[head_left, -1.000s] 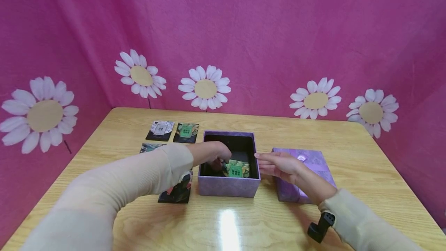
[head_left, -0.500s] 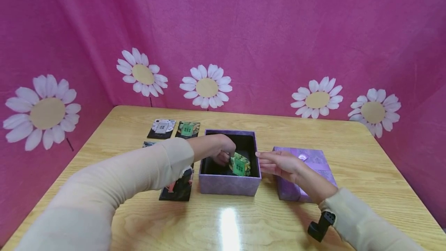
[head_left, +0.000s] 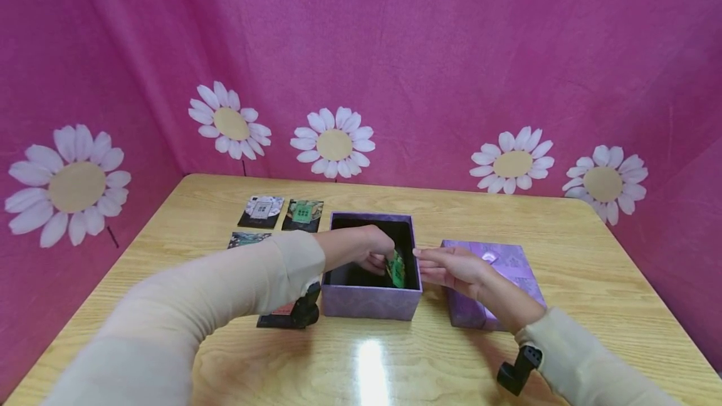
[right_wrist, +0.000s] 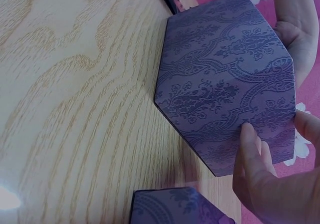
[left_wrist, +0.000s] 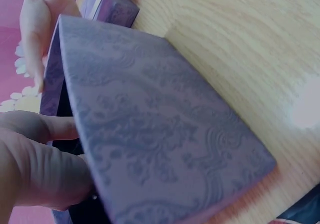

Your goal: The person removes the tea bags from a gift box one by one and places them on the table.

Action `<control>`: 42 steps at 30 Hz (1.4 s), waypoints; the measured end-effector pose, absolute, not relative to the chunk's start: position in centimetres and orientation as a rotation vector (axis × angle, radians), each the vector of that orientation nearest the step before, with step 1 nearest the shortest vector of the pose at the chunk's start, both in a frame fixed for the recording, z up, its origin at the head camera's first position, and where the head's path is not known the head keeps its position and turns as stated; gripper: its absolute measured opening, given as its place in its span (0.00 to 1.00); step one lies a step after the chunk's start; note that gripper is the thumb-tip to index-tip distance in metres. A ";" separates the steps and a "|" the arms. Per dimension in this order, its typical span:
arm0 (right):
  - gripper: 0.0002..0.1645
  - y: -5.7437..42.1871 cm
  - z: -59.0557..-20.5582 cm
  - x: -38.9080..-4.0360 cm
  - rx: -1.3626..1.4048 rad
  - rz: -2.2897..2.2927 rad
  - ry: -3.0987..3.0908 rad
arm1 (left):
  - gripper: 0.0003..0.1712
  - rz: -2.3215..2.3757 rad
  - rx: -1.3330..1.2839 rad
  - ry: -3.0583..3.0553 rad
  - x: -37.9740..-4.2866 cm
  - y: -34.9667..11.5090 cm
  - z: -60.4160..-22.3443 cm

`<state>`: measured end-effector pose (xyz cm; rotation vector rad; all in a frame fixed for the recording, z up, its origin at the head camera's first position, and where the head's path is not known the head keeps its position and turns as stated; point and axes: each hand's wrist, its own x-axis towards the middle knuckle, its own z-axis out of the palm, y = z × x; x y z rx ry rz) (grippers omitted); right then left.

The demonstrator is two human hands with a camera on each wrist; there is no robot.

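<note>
A purple patterned box [head_left: 371,303] with a dark interior stands open on the table. My left hand [head_left: 376,249] reaches down into it and pinches a flat square packet with a green label [head_left: 397,270], which stands tilted near the right inner wall. In the left wrist view, the front wall of the box hides the fingertips and the packet. My right hand [head_left: 454,265] rests against the box from the right. Its fingers [right_wrist: 252,151] lie straight on the outer wall, and the thumb touches the rim, as the right wrist view shows.
Right of the box lies its purple lid [head_left: 516,274] with a ribbon bow, under my right forearm. To the left are a white-and-black packet [head_left: 261,211], another green-labelled packet [head_left: 303,214], a dark patterned packet [head_left: 248,239] and a red-and-black packet [head_left: 276,316], partly behind my left arm.
My left hand has moved right inside the box. The green-labelled packet has gone from lying nearly flat to standing tilted by the right wall. The right hand has stayed in place.
</note>
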<state>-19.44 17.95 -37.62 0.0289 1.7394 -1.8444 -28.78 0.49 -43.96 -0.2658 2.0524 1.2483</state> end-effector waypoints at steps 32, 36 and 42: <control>0.40 17.9 -37.6 -19.1 0.033 -1.852 1.749 | 0.19 1.195 -0.092 2.172 -21.1 -3.2 -35.0; 0.41 17.9 -37.5 -19.2 0.036 -1.841 1.765 | 0.17 1.200 -0.073 2.192 -21.3 -3.5 -34.7; 0.41 17.8 -37.5 -19.2 0.037 -1.843 1.763 | 0.18 1.226 -0.051 2.197 -21.9 -4.0 -34.2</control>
